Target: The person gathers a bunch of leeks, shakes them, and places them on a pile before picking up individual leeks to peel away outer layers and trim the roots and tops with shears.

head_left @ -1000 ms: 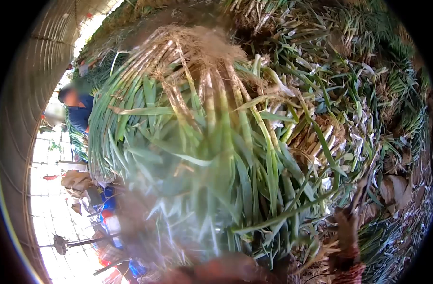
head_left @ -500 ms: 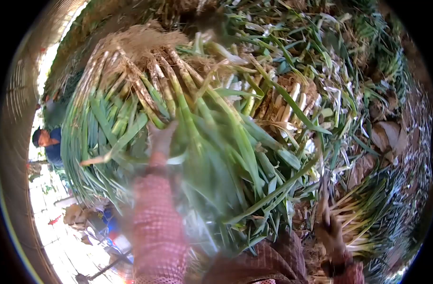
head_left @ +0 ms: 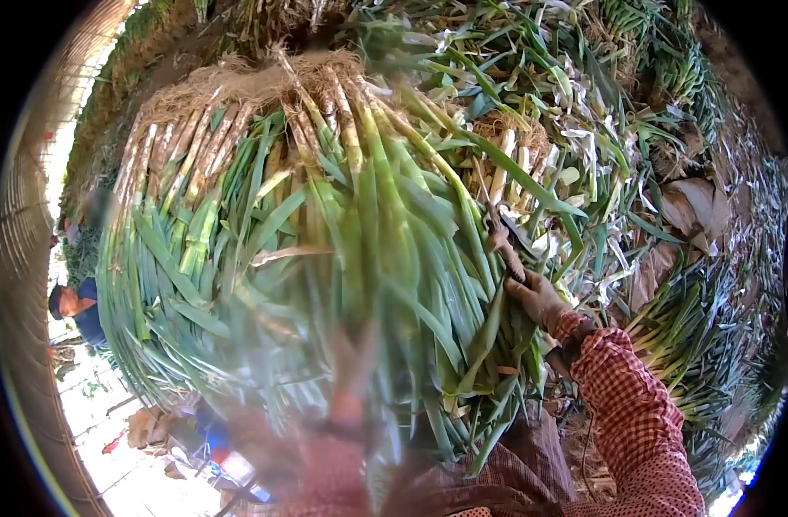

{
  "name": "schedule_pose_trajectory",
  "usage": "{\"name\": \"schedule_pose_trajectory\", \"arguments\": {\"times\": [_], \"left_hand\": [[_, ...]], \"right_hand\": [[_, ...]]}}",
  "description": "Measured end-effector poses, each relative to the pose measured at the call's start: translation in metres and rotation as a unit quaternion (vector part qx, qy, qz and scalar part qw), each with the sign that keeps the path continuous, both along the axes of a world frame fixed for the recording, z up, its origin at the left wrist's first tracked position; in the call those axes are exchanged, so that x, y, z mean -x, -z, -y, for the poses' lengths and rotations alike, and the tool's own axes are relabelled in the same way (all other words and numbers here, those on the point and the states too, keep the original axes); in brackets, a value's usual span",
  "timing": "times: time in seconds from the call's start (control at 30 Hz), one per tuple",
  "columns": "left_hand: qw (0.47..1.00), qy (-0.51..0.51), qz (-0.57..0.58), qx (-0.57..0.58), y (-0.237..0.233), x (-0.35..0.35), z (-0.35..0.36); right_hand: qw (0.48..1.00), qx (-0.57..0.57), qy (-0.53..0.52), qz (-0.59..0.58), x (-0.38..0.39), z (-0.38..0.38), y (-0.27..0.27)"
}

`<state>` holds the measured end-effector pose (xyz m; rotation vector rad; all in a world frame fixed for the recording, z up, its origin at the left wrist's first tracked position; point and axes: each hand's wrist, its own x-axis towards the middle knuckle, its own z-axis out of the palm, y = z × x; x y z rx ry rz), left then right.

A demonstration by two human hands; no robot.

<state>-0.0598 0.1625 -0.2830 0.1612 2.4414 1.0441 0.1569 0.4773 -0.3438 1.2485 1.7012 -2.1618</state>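
A large heap of leek-like stalks [head_left: 368,198] lies in front of me, with muddy roots toward the top and long green leaves toward me. My left hand [head_left: 353,358] is a blur over the leaves, so its fingers cannot be made out. At the heap's right edge, my right hand [head_left: 539,300] is closed around a dark metal tool with a brown wrapped handle [head_left: 502,243]. The tool points up and left, beside the outer leaves. Just beyond it are stalks with cleaned white stems [head_left: 499,172].
Loose leaf trimmings [head_left: 575,95] cover the ground at upper right. Dry brown leaves [head_left: 695,207] and another pile of green stalks [head_left: 682,336] lie to the right. A person in dark blue [head_left: 86,312] is at far left, near a corrugated wall [head_left: 32,172].
My right hand has come up and left with the tool, from low right to the heap's edge. My left hand has drawn back toward me and right, away from the stems.
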Motion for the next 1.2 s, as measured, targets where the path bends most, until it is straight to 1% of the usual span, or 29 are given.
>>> {"name": "schedule_pose_trajectory", "arguments": {"times": [0.03,0.07,0.1,0.13,0.2,0.23,0.27,0.3,0.33,0.4,0.43,0.5,0.57,0.63,0.67,0.7,0.77,0.83,0.87,0.9,0.93,0.97,1.0,1.03,1.07,1.1,1.13,1.17,1.2], "left_hand": [[0.998,-0.009,0.063,0.0,-0.002,-0.031,0.02],[0.982,-0.03,0.183,-0.047,-0.032,-0.06,0.015],[0.984,-0.004,0.175,-0.045,-0.03,-0.086,0.02],[0.985,0.022,0.166,-0.044,-0.027,-0.111,0.023],[0.979,0.05,0.19,-0.049,-0.025,-0.143,0.018],[0.976,0.06,0.203,-0.055,-0.022,-0.154,0.014],[0.973,0.07,0.213,-0.055,-0.019,-0.163,0.012],[0.971,0.079,0.22,-0.056,-0.017,-0.167,0.012],[0.969,0.091,0.223,-0.056,-0.016,-0.17,0.013],[0.968,0.114,0.22,-0.046,-0.02,-0.169,0.022],[0.968,0.125,0.216,-0.034,-0.025,-0.165,0.031],[0.972,0.141,0.186,0.004,-0.045,-0.145,0.055],[0.98,0.148,0.118,0.062,-0.075,-0.117,0.087],[0.98,0.149,0.014,0.134,-0.113,-0.083,0.117],[0.974,0.147,-0.042,0.168,-0.131,-0.068,0.129],[0.962,0.144,-0.098,0.211,-0.15,-0.05,0.138],[0.924,0.154,-0.17,0.306,-0.18,-0.015,0.146],[0.888,0.169,-0.171,0.393,-0.192,0.008,0.143],[0.87,0.179,-0.157,0.432,-0.194,0.015,0.14],[0.857,0.185,-0.135,0.462,-0.195,0.018,0.135],[0.844,0.195,-0.114,0.487,-0.192,0.017,0.127],[0.832,0.205,-0.099,0.505,-0.186,0.012,0.127],[0.832,0.209,-0.094,0.505,-0.177,-0.001,0.123],[0.855,0.205,-0.117,0.462,-0.163,-0.013,0.119],[0.906,0.184,-0.197,0.327,-0.14,-0.028,0.119],[0.95,0.189,-0.18,0.17,-0.145,-0.05,0.091],[0.969,0.202,-0.143,0.011,-0.15,-0.072,0.064],[0.983,0.17,-0.069,-0.027,-0.144,-0.099,0.025],[0.99,0.13,0.003,-0.063,-0.138,-0.126,-0.013]], "right_hand": [[0.999,0.016,0.017,0.022,-0.007,0.007,-0.001],[1.0,0.009,0.023,0.004,-0.009,0.017,-0.007],[1.0,-0.023,0.016,-0.003,-0.012,0.026,-0.01],[0.999,0.002,0.026,0.021,-0.009,0.033,-0.014],[0.996,0.059,0.037,0.062,-0.016,0.048,-0.023],[0.993,0.088,0.04,0.068,-0.015,0.053,-0.026],[0.99,0.078,0.082,0.08,-0.014,0.067,-0.017],[0.984,0.104,0.131,0.064,-0.01,0.078,-0.018],[0.979,0.119,0.149,0.066,-0.01,0.078,-0.02],[0.972,0.162,0.168,0.04,-0.004,0.086,-0.041],[0.968,0.187,0.167,0.016,-0.004,0.094,-0.048],[0.95,0.24,0.18,-0.085,0.004,0.123,-0.071],[0.922,0.308,0.173,-0.159,0.027,0.165,-0.096],[0.859,0.438,0.199,-0.176,0.055,0.203,-0.159],[0.853,0.474,0.159,-0.151,0.067,0.203,-0.187],[0.891,0.44,-0.042,-0.108,0.075,0.184,-0.195],[0.942,0.287,-0.162,-0.059,0.075,0.178,-0.184],[0.956,0.143,-0.244,-0.074,0.054,0.132,-0.174],[0.96,0.04,-0.268,-0.065,0.037,0.101,-0.172],[0.954,-0.065,-0.289,-0.046,0.02,0.071,-0.169],[0.924,-0.174,-0.339,0.034,0.012,0.031,-0.203],[0.904,-0.239,-0.339,0.106,-0.008,0.005,-0.202],[0.882,-0.31,-0.339,0.106,-0.03,-0.015,-0.203],[0.857,-0.377,-0.335,0.103,-0.047,-0.031,-0.204],[0.895,-0.342,-0.284,0.049,-0.064,-0.036,-0.202],[0.925,-0.299,-0.233,-0.007,-0.079,-0.03,-0.202],[0.944,-0.222,-0.231,0.08,-0.078,-0.015,-0.21],[0.957,-0.157,-0.224,0.101,-0.078,0.002,-0.214],[0.97,-0.08,-0.215,0.082,-0.085,0.024,-0.207]]}}
